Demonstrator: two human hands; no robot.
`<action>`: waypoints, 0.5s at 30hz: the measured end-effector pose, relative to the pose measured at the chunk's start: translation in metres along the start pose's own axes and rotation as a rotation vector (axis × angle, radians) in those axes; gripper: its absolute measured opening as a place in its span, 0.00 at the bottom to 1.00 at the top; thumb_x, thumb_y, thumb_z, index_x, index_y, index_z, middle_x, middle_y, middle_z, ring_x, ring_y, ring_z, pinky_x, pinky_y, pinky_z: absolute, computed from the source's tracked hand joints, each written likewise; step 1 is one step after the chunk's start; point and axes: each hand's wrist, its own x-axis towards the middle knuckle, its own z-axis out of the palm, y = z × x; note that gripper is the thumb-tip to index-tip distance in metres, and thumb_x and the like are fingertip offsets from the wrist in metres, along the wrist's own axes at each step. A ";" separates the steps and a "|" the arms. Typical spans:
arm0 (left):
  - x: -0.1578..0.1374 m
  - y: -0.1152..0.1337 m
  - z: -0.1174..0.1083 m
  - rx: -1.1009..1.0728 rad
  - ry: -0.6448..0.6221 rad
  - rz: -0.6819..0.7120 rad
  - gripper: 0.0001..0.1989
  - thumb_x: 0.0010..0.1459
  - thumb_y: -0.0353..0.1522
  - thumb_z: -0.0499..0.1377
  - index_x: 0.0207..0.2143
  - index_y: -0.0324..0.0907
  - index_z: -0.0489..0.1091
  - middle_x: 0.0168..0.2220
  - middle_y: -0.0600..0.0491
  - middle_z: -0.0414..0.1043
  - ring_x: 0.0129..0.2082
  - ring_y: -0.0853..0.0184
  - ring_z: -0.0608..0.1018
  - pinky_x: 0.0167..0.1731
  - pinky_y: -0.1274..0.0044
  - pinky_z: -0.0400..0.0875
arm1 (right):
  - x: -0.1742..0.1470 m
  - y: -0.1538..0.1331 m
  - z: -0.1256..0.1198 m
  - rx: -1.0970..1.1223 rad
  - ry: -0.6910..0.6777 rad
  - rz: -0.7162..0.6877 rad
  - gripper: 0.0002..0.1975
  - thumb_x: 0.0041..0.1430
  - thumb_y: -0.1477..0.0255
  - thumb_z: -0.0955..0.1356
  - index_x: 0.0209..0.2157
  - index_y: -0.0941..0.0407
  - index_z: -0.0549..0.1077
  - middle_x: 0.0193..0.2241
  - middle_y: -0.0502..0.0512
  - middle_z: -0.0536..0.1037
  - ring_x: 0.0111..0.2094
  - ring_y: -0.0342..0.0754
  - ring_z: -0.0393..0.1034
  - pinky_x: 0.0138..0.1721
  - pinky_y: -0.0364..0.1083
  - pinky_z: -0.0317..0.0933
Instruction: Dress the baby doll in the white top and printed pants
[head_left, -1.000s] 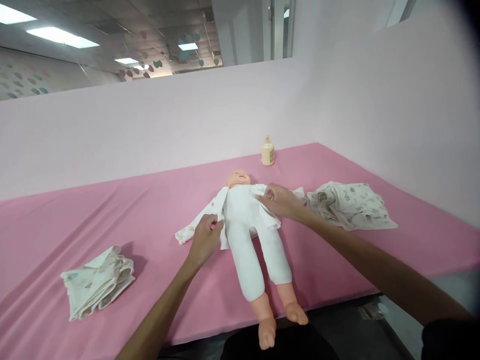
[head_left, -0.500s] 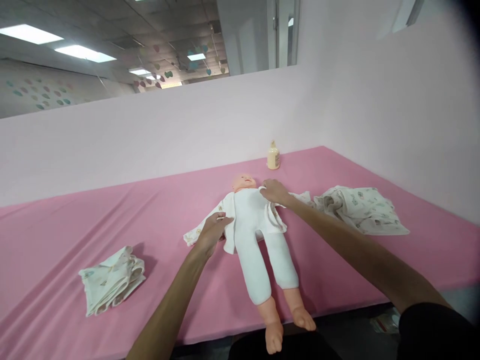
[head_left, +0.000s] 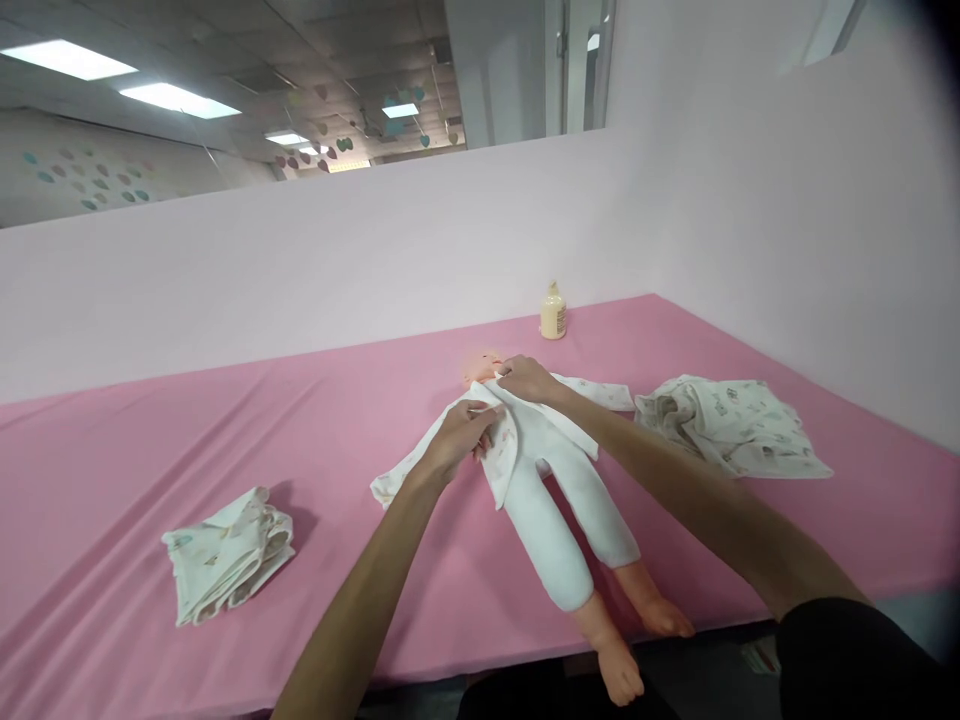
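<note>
A baby doll [head_left: 561, 505] with a white body lies on its back, its bare feet over the front edge of the pink-covered surface. Around its upper body is an open-fronted, printed white baby jacket [head_left: 504, 462], sleeves spread to both sides. My left hand [head_left: 463, 435] is closed on the jacket's left front edge, which it holds over the doll's chest. Near the doll's neck, my right hand [head_left: 526, 380] pinches the jacket's collar edge and partly hides the doll's head [head_left: 484, 367].
A pump bottle [head_left: 553, 314] stands at the back by the white wall [head_left: 337, 270]. Folded printed cloth [head_left: 229, 557] lies at the left, and a larger printed cloth [head_left: 750, 425] at the right. The pink sheet [head_left: 337, 420] wrinkles at the left.
My left hand has brought the jacket's left front inward over the chest. My right hand has shifted slightly left along the neckline. The doll's legs have swung to the right.
</note>
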 end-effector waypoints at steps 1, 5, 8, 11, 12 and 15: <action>0.002 -0.001 -0.004 -0.013 0.046 -0.012 0.25 0.59 0.44 0.62 0.51 0.37 0.62 0.30 0.53 0.68 0.23 0.72 0.70 0.17 0.79 0.60 | -0.005 0.001 -0.004 -0.013 -0.008 -0.005 0.06 0.53 0.76 0.67 0.23 0.56 0.67 0.29 0.54 0.74 0.33 0.47 0.67 0.31 0.43 0.53; 0.000 -0.004 -0.010 0.001 0.017 0.012 0.30 0.56 0.45 0.65 0.52 0.38 0.58 0.34 0.50 0.71 0.24 0.71 0.73 0.15 0.79 0.62 | -0.029 0.019 -0.023 -0.044 -0.098 0.017 0.12 0.56 0.67 0.69 0.41 0.57 0.73 0.43 0.59 0.78 0.41 0.53 0.72 0.35 0.44 0.59; -0.012 -0.004 -0.004 0.004 -0.099 0.034 0.31 0.54 0.45 0.66 0.52 0.39 0.59 0.30 0.54 0.71 0.22 0.72 0.72 0.15 0.80 0.62 | -0.054 0.032 -0.036 -0.077 -0.152 0.062 0.24 0.55 0.62 0.71 0.51 0.57 0.72 0.53 0.63 0.74 0.50 0.58 0.71 0.39 0.45 0.62; -0.027 0.001 0.007 -0.007 -0.226 0.032 0.32 0.54 0.45 0.66 0.54 0.40 0.59 0.27 0.55 0.72 0.21 0.71 0.72 0.18 0.80 0.65 | -0.084 0.031 -0.045 0.058 -0.282 0.090 0.28 0.56 0.61 0.71 0.56 0.58 0.68 0.45 0.63 0.79 0.40 0.54 0.75 0.34 0.45 0.64; -0.031 0.004 0.010 -0.015 -0.274 0.032 0.31 0.55 0.45 0.65 0.54 0.40 0.59 0.29 0.53 0.73 0.22 0.71 0.74 0.19 0.79 0.65 | -0.092 0.027 -0.048 0.151 -0.366 0.084 0.29 0.58 0.62 0.70 0.58 0.58 0.66 0.39 0.60 0.80 0.34 0.51 0.75 0.31 0.44 0.64; -0.030 0.008 0.012 -0.014 -0.283 0.047 0.25 0.60 0.42 0.61 0.53 0.41 0.60 0.35 0.48 0.76 0.25 0.69 0.77 0.19 0.79 0.65 | -0.103 0.017 -0.054 0.347 -0.460 0.059 0.26 0.60 0.65 0.69 0.58 0.58 0.66 0.28 0.54 0.79 0.26 0.46 0.73 0.28 0.42 0.64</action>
